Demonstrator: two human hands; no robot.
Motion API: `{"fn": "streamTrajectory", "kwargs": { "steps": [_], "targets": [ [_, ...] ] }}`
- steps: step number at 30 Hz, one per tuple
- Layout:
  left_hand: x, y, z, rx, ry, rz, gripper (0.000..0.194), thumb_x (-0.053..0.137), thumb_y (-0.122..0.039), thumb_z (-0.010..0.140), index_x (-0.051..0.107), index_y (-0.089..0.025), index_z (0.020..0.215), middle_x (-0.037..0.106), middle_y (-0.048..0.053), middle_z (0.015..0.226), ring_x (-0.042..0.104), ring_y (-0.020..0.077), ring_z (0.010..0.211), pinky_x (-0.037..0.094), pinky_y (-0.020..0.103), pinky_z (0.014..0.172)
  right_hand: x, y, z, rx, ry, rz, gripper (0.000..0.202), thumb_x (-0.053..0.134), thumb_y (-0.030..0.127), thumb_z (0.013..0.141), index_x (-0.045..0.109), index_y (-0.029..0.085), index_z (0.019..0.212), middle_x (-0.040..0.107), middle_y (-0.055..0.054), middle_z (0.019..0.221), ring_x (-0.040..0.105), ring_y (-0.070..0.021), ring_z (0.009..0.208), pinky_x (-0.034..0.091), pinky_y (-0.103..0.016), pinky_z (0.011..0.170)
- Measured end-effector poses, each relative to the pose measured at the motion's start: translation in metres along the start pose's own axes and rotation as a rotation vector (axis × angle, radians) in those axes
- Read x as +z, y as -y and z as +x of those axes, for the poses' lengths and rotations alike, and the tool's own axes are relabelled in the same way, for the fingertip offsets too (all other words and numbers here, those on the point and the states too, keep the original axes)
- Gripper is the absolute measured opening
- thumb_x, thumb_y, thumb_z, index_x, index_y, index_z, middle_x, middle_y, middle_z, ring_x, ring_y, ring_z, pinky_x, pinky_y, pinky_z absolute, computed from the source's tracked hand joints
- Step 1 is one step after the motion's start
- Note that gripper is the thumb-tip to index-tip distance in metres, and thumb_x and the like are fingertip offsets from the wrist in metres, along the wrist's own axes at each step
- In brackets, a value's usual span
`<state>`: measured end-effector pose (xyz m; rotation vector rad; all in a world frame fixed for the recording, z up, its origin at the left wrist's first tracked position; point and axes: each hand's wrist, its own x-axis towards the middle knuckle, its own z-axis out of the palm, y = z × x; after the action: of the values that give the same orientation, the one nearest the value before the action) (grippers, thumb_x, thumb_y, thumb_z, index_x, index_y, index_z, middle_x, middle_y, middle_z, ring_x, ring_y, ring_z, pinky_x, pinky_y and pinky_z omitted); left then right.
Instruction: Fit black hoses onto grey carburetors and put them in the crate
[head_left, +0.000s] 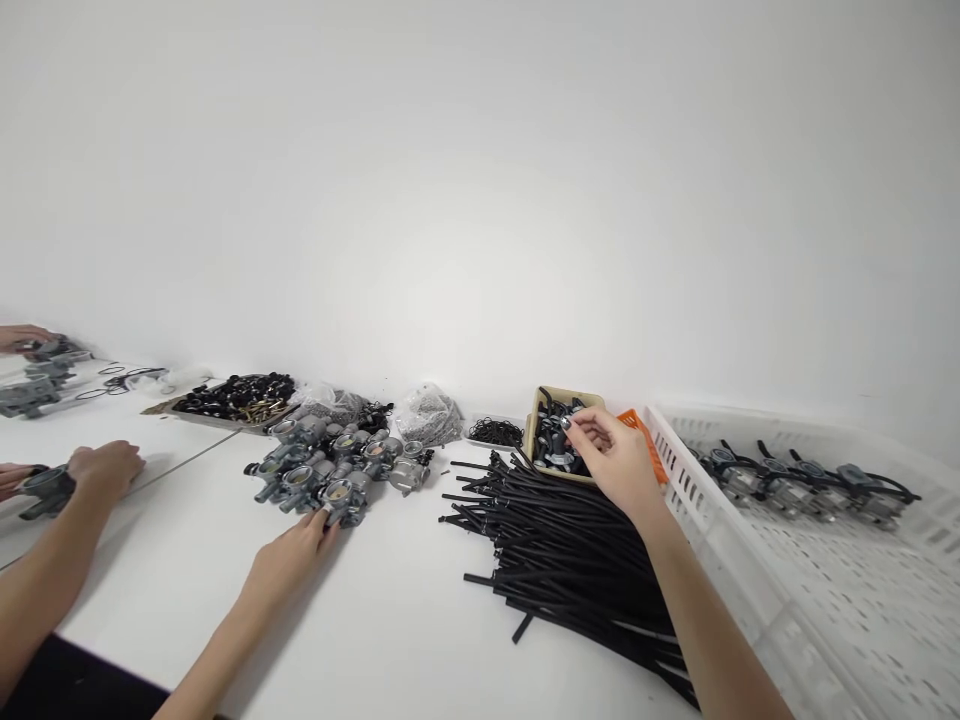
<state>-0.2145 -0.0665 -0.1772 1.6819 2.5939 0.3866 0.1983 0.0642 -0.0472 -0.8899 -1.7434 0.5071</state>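
Observation:
My left hand (291,552) has its fingers closed on the near edge of a grey metal carburetor (339,494), the front one of a cluster of carburetors (300,476) on the white table. My right hand (613,458) is raised over a yellow bin (532,424) of small black and silver parts (553,440). Thumb and forefinger pinch a small silver-tipped part (566,424); the rest of it is hard to make out. Below that hand lies a pile of black rubber hoses (570,550).
A white perforated crate (795,610) on the right holds carburetors with hoses (814,485). Behind are an orange basket (651,450), black rings (495,432), bagged small parts (427,415) and a tray of black fittings (240,398). At left, a co-worker's hand (105,468) is beside another carburetor (49,490).

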Motion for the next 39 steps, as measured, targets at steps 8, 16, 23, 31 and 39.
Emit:
{"fn": "streamTrajectory", "kwargs": {
  "steps": [8, 16, 23, 31, 39],
  "targets": [
    [-0.010, -0.057, -0.067, 0.327, -0.066, -0.038, 0.044, 0.034, -0.051, 0.096, 0.065, -0.025, 0.077, 0.071, 0.006, 0.076, 0.068, 0.0208, 0.065, 0.045, 0.028, 0.058, -0.019, 0.030, -0.007, -0.099, -0.044, -0.086, 0.022, 0.063, 0.044, 0.089, 0.065, 0.025, 0.078, 0.065, -0.003, 0.069, 0.059, -0.0190, 0.061, 0.050, -0.031, 0.054],
    [0.017, -0.089, -0.073, 0.455, -0.013, -0.705, 0.071, 0.073, -0.041, 0.075, 0.049, -0.027, 0.139, 0.056, 0.015, 0.144, 0.056, 0.0332, 0.128, 0.048, 0.045, 0.103, -0.020, 0.037, -0.013, -0.097, -0.018, -0.094, 0.019, 0.061, 0.039, 0.089, 0.064, 0.025, 0.077, 0.064, -0.002, 0.068, 0.059, -0.0185, 0.062, 0.048, -0.029, 0.053],
    [0.019, -0.102, -0.065, 0.347, 0.535, -1.036, 0.065, 0.072, -0.030, 0.065, 0.045, -0.025, 0.123, 0.065, -0.001, 0.085, 0.061, 0.0177, 0.071, 0.048, 0.029, 0.062, -0.021, 0.039, -0.013, -0.072, 0.018, -0.051, 0.018, 0.063, 0.039, 0.088, 0.065, 0.025, 0.078, 0.065, -0.002, 0.069, 0.060, -0.0188, 0.063, 0.048, -0.029, 0.053],
    [-0.051, -0.182, -0.072, 0.377, 0.045, -1.011, 0.060, 0.078, -0.049, 0.066, 0.047, -0.025, 0.113, 0.074, 0.004, 0.090, 0.070, 0.0242, 0.078, 0.054, 0.035, 0.073, -0.005, 0.047, -0.019, 0.072, -0.050, 0.463, 0.032, 0.072, 0.054, 0.084, 0.063, 0.023, 0.080, 0.065, 0.000, 0.064, 0.062, -0.0157, 0.054, 0.052, -0.028, 0.050],
    [-0.119, -0.265, -0.057, 0.657, -0.194, -0.774, 0.063, 0.084, -0.055, 0.062, 0.051, -0.027, 0.108, 0.075, 0.003, 0.086, 0.072, 0.0253, 0.071, 0.053, 0.033, 0.062, -0.009, 0.064, -0.028, 0.134, -0.072, 0.682, 0.034, 0.076, 0.048, 0.083, 0.049, 0.029, 0.093, 0.074, 0.002, 0.071, 0.070, -0.0183, 0.059, 0.060, -0.031, 0.059]
  ]
}}
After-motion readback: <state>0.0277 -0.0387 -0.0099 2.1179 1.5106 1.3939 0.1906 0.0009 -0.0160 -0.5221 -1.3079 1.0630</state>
